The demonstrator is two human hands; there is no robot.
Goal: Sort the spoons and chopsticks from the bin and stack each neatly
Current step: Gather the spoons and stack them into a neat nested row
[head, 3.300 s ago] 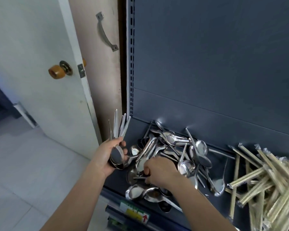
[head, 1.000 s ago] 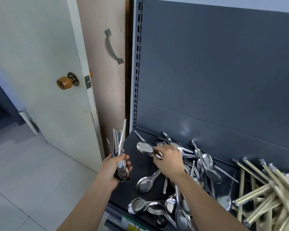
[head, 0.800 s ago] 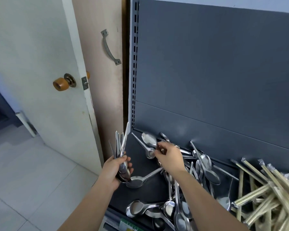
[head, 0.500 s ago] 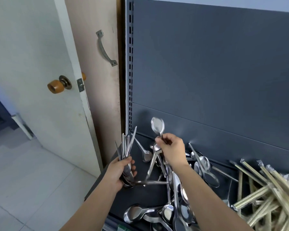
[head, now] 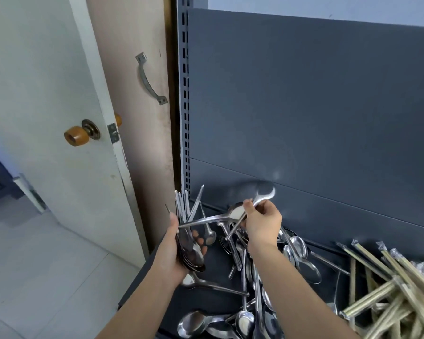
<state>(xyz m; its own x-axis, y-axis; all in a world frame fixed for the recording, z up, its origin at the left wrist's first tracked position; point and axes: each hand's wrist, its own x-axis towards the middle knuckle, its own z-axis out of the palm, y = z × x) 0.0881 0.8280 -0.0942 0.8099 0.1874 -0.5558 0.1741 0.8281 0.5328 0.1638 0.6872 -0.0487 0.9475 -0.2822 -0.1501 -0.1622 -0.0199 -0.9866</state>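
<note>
Chopsticks (head: pixel 387 297) lie right; L hand (head: pixel 173 253) grips spoon bundle (head: pixel 194 259), R hand (head: pixel 262 226) pinches two spoons (head: pixel 211 218).

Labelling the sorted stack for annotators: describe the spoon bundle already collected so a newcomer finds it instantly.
Start at the dark grey shelf unit, then its left edge by the slotted upright. There the left hand holds a spoon bundle, bowls nested in the palm, handles fanning upward. Unlike the loose spoons scattered on the shelf, these are nested together and stand upright.

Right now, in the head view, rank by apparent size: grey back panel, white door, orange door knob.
Largest: grey back panel
Then: white door, cut off by the frame
Smallest: orange door knob
</note>
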